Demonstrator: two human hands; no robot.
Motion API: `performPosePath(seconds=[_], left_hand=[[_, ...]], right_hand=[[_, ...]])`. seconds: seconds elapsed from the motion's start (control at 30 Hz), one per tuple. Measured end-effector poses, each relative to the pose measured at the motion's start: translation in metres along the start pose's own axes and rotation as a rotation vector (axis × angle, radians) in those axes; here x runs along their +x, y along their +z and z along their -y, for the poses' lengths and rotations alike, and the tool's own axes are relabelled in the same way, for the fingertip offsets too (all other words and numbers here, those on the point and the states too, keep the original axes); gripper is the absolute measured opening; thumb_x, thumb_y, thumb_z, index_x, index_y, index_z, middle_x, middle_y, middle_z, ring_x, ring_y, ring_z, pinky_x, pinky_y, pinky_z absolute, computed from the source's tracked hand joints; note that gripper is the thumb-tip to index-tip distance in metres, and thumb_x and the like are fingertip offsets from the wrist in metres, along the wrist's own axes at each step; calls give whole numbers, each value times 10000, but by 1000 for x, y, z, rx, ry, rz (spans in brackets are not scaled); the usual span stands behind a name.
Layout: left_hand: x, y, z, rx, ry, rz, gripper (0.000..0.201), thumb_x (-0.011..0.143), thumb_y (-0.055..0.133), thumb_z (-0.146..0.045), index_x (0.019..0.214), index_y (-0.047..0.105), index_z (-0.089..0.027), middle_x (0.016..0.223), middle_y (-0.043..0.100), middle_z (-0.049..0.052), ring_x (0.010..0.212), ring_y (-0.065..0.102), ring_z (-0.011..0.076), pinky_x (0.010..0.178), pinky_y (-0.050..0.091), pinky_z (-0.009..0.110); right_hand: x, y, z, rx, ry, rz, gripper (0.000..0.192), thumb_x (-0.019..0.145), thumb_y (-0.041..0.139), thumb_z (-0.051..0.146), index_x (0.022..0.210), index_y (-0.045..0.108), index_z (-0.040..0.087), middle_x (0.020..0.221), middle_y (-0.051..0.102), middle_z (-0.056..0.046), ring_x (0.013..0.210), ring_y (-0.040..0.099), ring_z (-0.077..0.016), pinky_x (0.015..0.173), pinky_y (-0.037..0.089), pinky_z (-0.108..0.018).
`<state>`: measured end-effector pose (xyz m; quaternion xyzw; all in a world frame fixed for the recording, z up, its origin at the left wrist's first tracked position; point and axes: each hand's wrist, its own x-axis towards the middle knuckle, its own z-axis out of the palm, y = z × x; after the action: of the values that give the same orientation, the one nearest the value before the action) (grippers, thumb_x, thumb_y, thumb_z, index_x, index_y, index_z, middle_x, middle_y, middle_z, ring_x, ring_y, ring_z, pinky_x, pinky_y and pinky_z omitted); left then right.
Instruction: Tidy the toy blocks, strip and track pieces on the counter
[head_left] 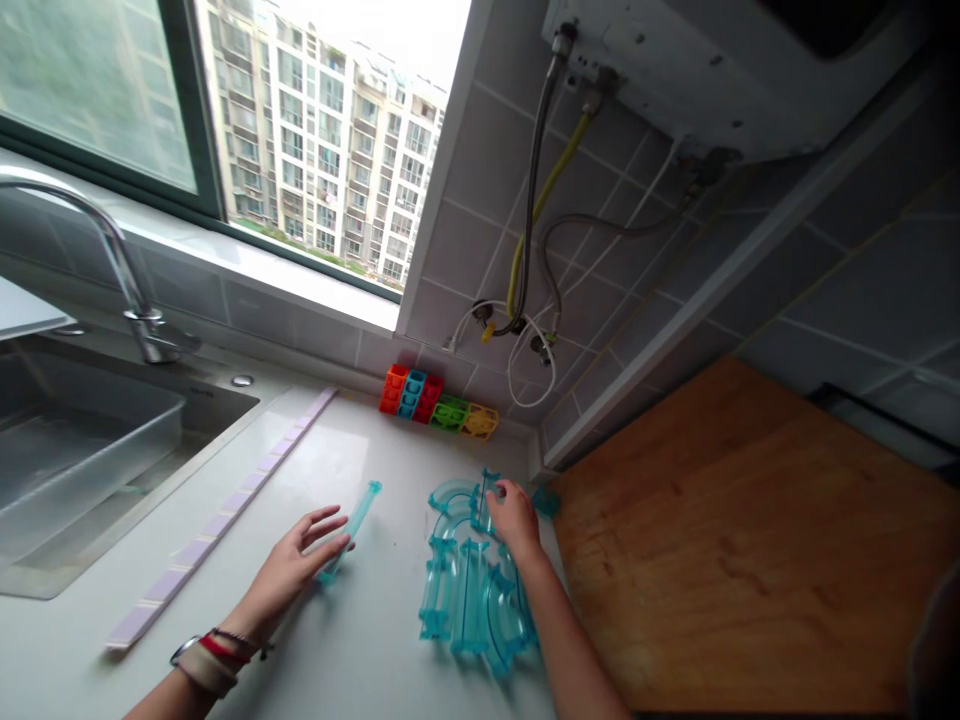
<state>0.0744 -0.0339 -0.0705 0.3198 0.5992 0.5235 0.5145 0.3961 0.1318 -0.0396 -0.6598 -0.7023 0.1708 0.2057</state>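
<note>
Head cam has the left hand point(296, 565) resting loose and empty on the tabletop point(360, 650) against a straight clear-blue tube point(351, 528) angling up-right past its fingertips, right hand point(514, 515) pinching a curved piece atop the blue track pile point(472, 590), open room between them.
</note>
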Motion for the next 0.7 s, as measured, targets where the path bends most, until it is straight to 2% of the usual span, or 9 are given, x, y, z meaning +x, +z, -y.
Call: performPosePath(seconds=[0.13, 0.27, 0.37, 0.53, 0.7], left_hand=[[-14, 3, -8, -232, -165, 97, 859, 737, 878, -577, 1439, 507, -252, 1467, 640, 217, 1309, 662, 374, 1094, 526, 489], [-25, 2, -6, -290, -208, 144, 813, 719, 911, -519, 1406, 550, -276, 1538, 582, 191, 1317, 653, 376, 1095, 520, 472], [-29, 2, -1, -272, -212, 147, 775, 725, 901, -530, 1372, 564, -268, 1522, 588, 189, 1288, 671, 376, 1061, 537, 471], [-30, 5, 1, -243, -228, 174, 734, 735, 893, -537, 1334, 580, -252, 1487, 607, 183, 1272, 680, 360, 1014, 568, 435], [-31, 9, -2, -279, -233, 203, 716, 725, 910, -510, 1313, 604, -238, 1495, 597, 188, 1250, 692, 363, 990, 596, 433]], right_hand=[[30, 16, -4, -138, 105, 66, 344, 982, 699, 384, 1251, 667, 172, 1280, 693, -103, 1174, 670, -266, 1034, 539, -508], [41, 27, -14, -192, 181, 141, 351, 989, 694, 401, 1261, 661, 181, 1277, 689, -97, 1140, 682, -259, 993, 572, -491], [45, 31, -22, -193, 210, 155, 329, 994, 689, 394, 1245, 668, 182, 1274, 688, -95, 1129, 685, -253, 979, 581, -476], [50, 34, -30, -144, 199, 111, 306, 996, 687, 386, 1215, 678, 173, 1265, 694, -90, 1140, 684, -254, 991, 573, -478], [50, 36, -35, -81, 202, -5, 321, 1016, 654, 404, 1234, 672, 168, 1279, 695, -98, 1144, 686, -254, 1006, 563, -488]])
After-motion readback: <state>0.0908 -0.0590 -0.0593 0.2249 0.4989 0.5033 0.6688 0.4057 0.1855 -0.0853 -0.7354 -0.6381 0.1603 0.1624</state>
